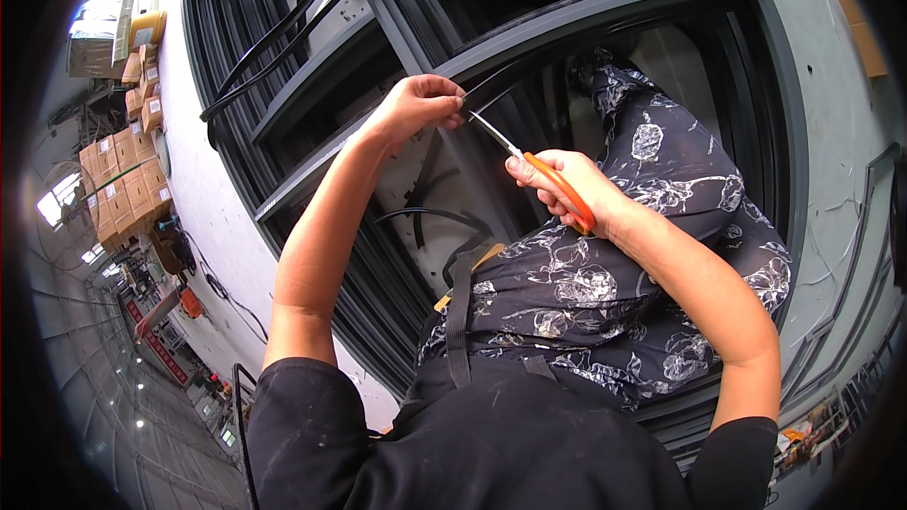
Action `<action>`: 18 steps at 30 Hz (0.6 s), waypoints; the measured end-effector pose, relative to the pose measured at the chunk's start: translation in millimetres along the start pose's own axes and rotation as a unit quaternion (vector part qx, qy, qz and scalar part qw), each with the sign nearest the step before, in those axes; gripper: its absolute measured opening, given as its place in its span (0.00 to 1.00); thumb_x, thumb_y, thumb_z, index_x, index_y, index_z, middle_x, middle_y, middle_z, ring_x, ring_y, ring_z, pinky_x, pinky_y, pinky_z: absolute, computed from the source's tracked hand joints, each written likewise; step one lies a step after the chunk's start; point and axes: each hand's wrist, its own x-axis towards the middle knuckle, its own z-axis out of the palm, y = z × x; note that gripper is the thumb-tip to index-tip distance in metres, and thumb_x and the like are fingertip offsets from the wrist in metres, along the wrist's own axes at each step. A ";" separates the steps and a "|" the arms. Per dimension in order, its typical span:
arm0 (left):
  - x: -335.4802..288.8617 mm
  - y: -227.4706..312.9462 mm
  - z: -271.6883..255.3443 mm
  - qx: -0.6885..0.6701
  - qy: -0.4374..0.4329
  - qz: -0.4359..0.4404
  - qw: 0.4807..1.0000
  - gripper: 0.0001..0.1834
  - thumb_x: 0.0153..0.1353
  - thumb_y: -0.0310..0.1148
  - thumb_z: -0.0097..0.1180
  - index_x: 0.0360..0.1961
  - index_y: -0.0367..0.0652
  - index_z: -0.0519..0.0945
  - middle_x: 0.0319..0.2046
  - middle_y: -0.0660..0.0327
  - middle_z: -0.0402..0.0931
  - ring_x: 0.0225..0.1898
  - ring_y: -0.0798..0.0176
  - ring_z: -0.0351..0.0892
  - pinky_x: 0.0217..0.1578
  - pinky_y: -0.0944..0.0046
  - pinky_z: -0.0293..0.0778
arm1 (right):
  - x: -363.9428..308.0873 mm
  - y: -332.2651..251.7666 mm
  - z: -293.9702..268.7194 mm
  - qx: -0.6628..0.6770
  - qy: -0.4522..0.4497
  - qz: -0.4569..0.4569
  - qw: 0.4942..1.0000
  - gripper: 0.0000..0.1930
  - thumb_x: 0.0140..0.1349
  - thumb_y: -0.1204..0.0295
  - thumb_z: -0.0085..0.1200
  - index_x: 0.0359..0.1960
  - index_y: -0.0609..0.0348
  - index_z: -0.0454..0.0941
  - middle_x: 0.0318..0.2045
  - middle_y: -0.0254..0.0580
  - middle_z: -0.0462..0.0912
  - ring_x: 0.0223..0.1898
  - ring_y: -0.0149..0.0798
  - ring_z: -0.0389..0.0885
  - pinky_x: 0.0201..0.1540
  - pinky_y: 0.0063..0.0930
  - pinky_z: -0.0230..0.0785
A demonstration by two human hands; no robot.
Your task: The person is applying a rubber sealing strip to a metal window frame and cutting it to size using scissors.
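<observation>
Orange-handled scissors (564, 185) sit in my right hand (588, 187), its fingers closed around the handles. Their blades point up and to the left, and the tips reach my left hand (422, 110). That hand is closed in a pinch on the end of a thin black strip (505, 77), which runs off to the right along a dark grey metal frame (605, 8). Whether the blades touch the strip is hard to make out. The frame lies beneath both hands, divided by crossing bars.
Long black strips (283, 30) loop over the frame at the upper left. My legs, in dark patterned trousers (605, 274), rest within the frame at the right. Stacked cardboard boxes (128, 179) stand at the far left. A cable (222, 288) lies on the pale floor.
</observation>
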 end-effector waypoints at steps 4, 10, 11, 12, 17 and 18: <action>-0.1 -0.2 -0.8 0.006 0.001 0.002 1.000 0.13 0.59 0.31 0.60 0.43 0.33 0.78 0.31 0.60 0.80 0.33 0.69 0.81 0.39 0.71 0.79 | -1.8 -1.9 1.6 -0.018 0.010 -0.034 0.999 0.24 0.52 0.47 0.64 0.27 0.56 0.75 0.13 0.24 0.66 0.10 0.19 0.59 0.12 0.15 0.51; -0.1 0.6 -1.2 -0.003 0.007 -0.017 1.000 0.13 0.60 0.30 0.59 0.44 0.34 0.77 0.32 0.60 0.79 0.33 0.69 0.81 0.39 0.71 0.79 | 1.2 0.8 -3.0 -0.134 0.034 -0.100 0.985 0.23 0.54 0.50 0.64 0.27 0.61 0.77 0.13 0.28 0.69 0.12 0.21 0.64 0.14 0.16 0.55; 0.1 1.4 -0.8 -0.004 0.006 -0.015 1.000 0.13 0.60 0.30 0.59 0.44 0.34 0.77 0.32 0.60 0.79 0.33 0.69 0.81 0.39 0.71 0.79 | 0.4 0.8 -4.0 -0.144 0.035 -0.109 0.983 0.23 0.55 0.51 0.64 0.27 0.62 0.77 0.13 0.28 0.70 0.12 0.21 0.65 0.14 0.17 0.56; -0.7 2.4 -1.2 -0.019 0.005 -0.032 0.999 0.13 0.60 0.30 0.59 0.44 0.34 0.77 0.32 0.60 0.79 0.33 0.69 0.81 0.39 0.71 0.79 | 0.2 0.4 -4.6 -0.155 0.034 -0.118 0.980 0.23 0.55 0.51 0.64 0.28 0.63 0.77 0.13 0.28 0.70 0.11 0.21 0.65 0.13 0.17 0.56; -8.5 16.8 12.3 -0.032 -0.029 -0.066 0.997 0.12 0.60 0.30 0.60 0.42 0.36 0.77 0.30 0.62 0.78 0.32 0.70 0.80 0.38 0.71 0.78 | -23.0 -11.9 -15.2 -0.124 0.005 -0.060 0.990 0.23 0.54 0.50 0.64 0.28 0.62 0.77 0.13 0.28 0.69 0.10 0.22 0.65 0.12 0.19 0.57; -8.4 23.7 17.8 -0.019 -0.046 -0.081 0.995 0.12 0.59 0.31 0.60 0.42 0.37 0.77 0.30 0.63 0.78 0.31 0.70 0.80 0.37 0.72 0.77 | -32.8 -16.6 -17.8 -0.143 0.008 -0.054 0.988 0.21 0.57 0.52 0.62 0.26 0.59 0.75 0.12 0.26 0.67 0.09 0.21 0.63 0.10 0.17 0.54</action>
